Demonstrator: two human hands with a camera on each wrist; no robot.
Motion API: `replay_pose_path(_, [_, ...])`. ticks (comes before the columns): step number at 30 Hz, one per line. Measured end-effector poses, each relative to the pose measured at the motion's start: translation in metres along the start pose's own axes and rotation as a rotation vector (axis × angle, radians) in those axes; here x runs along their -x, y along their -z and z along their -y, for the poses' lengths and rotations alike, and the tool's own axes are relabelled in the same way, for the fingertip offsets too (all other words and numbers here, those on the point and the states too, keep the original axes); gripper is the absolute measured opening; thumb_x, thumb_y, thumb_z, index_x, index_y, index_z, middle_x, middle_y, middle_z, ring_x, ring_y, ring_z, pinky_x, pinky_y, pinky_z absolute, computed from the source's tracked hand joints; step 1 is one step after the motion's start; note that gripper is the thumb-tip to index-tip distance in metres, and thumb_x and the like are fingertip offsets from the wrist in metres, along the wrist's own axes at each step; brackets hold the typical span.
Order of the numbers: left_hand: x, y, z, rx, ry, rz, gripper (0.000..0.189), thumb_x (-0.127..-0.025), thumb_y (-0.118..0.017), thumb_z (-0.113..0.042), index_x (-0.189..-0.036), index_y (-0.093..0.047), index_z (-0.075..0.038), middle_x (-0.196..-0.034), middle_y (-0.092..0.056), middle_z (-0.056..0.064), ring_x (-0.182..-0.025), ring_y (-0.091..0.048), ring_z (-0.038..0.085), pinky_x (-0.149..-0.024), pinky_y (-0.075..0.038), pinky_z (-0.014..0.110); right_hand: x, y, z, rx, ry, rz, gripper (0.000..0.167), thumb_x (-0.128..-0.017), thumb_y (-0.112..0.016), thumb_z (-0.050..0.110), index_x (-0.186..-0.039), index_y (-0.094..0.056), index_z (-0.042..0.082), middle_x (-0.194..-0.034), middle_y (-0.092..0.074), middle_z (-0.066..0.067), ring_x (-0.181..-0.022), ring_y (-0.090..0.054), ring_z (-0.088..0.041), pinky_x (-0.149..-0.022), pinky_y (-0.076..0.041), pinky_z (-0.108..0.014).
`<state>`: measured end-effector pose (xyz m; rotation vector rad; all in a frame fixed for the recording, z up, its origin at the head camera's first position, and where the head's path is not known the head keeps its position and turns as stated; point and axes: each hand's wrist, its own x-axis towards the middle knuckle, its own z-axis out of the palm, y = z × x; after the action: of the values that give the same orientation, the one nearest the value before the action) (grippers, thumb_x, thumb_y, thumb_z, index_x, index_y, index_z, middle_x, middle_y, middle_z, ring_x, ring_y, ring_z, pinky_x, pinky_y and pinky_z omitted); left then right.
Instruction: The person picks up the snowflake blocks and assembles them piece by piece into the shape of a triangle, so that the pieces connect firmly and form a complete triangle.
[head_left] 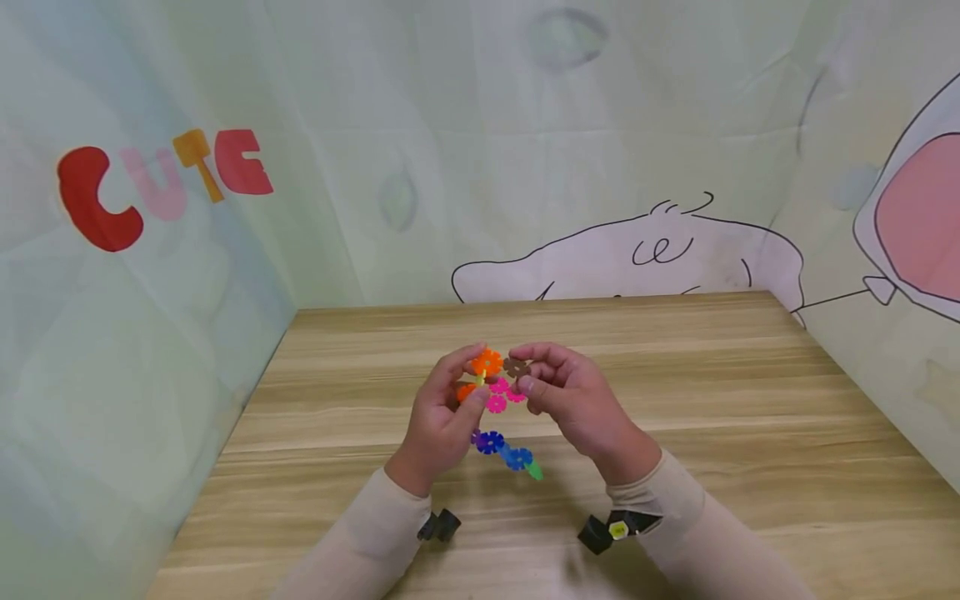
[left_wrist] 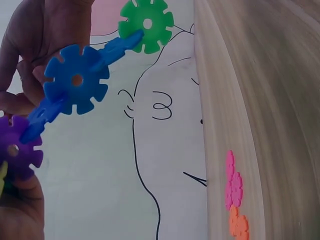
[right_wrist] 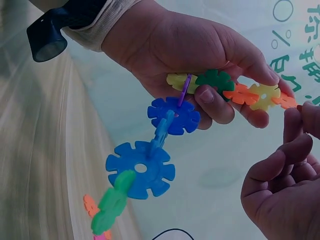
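Pale printed cloth (head_left: 337, 100) hangs around a wood-grained bench (head_left: 675, 358). Above that bench, a chain (head_left: 491, 442) of linked flower-shaped discs is held in the air by the left hand (head_left: 438, 421), its grip pinching the orange and yellow end, while the blue and green tail slants away toward 4 o'clock. At 3 o'clock from the chain's orange end disc (head_left: 487, 362), a brown disc (head_left: 516, 367) sits pinched in the right hand's (head_left: 573, 396) grip; whether those 2 discs touch is hard to tell. Lower down, on the bench, lie 3 pink discs (head_left: 497, 404); the left wrist view shows 2 orange discs (left_wrist: 239, 225) at 6 o'clock from them. Beige sleeves (head_left: 367, 533) come in from 7 and 5 o'clock. Farther out, the cloth carries CUTE lettering (head_left: 101, 200) at 10 o'clock and a pink balloon (head_left: 926, 217) at 2 o'clock.
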<state>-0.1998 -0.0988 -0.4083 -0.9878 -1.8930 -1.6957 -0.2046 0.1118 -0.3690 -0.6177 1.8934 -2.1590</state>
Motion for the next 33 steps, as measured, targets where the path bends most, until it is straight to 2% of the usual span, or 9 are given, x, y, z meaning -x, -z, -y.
replay_pose_path(2, [0.0, 0.0, 0.001, 0.007, -0.004, 0.004, 0.049, -0.1, -0.052, 0.01, -0.147, -0.048, -0.002, -0.114, -0.058, 0.019, -0.047, -0.04, 0.012, -0.043, -0.046, 0.023, 0.0, -0.001, 0.0, 0.013, 0.0, 0.01, 0.032, -0.103, -0.061, -0.001, -0.135, -0.057, -0.007, -0.1, -0.065, -0.004, -0.086, -0.06, -0.015, -0.074, -0.054, -0.022])
replay_pose_path(9, [0.002, -0.002, 0.0, 0.032, 0.005, 0.022, 0.055, -0.098, -0.051, 0.013, -0.148, -0.051, -0.007, -0.116, -0.06, 0.02, -0.045, -0.039, 0.012, -0.042, -0.044, 0.022, 0.002, -0.002, 0.001, 0.047, 0.015, 0.049, 0.031, -0.104, -0.06, 0.0, -0.134, -0.059, -0.006, -0.102, -0.064, -0.007, -0.088, -0.059, -0.018, -0.075, -0.054, -0.022])
replay_pose_path(13, [0.004, -0.003, -0.001, 0.042, 0.016, 0.011, 0.051, -0.097, -0.052, 0.014, -0.145, -0.052, -0.003, -0.123, -0.062, 0.015, -0.045, -0.039, 0.013, -0.042, -0.043, 0.022, 0.002, -0.003, 0.0, 0.064, 0.021, 0.062, 0.031, -0.104, -0.061, 0.002, -0.134, -0.059, -0.006, -0.102, -0.064, -0.008, -0.088, -0.058, -0.018, -0.076, -0.054, -0.022])
replay_pose_path(17, [0.004, -0.002, -0.002, 0.039, 0.033, 0.004, 0.051, -0.097, -0.052, 0.014, -0.145, -0.053, -0.004, -0.127, -0.063, 0.01, -0.046, -0.039, 0.013, -0.043, -0.043, 0.021, 0.002, -0.005, -0.001, 0.057, 0.017, 0.062, 0.031, -0.104, -0.061, 0.002, -0.134, -0.059, -0.006, -0.102, -0.062, -0.007, -0.088, -0.057, -0.019, -0.077, -0.054, -0.022])
replay_pose_path(26, [0.002, -0.003, -0.001, 0.046, 0.068, 0.019, 0.048, -0.099, -0.05, 0.012, -0.145, -0.049, -0.002, -0.124, -0.063, 0.02, -0.045, -0.042, 0.013, -0.042, -0.045, 0.023, 0.0, -0.003, -0.004, 0.069, 0.028, 0.055, 0.032, -0.105, -0.06, 0.004, -0.135, -0.059, -0.007, -0.1, -0.063, -0.005, -0.087, -0.057, -0.017, -0.075, -0.053, -0.021])
replay_pose_path(33, [-0.001, 0.0, -0.002, 0.076, 0.16, 0.071, 0.04, -0.102, -0.047, 0.009, -0.138, -0.037, -0.003, -0.115, -0.062, 0.029, -0.047, -0.048, 0.017, -0.044, -0.048, 0.027, -0.006, 0.002, -0.015, 0.154, 0.07, 0.078, 0.033, -0.104, -0.061, 0.003, -0.137, -0.062, -0.004, -0.099, -0.064, -0.005, -0.084, -0.056, -0.021, -0.073, -0.053, -0.023])
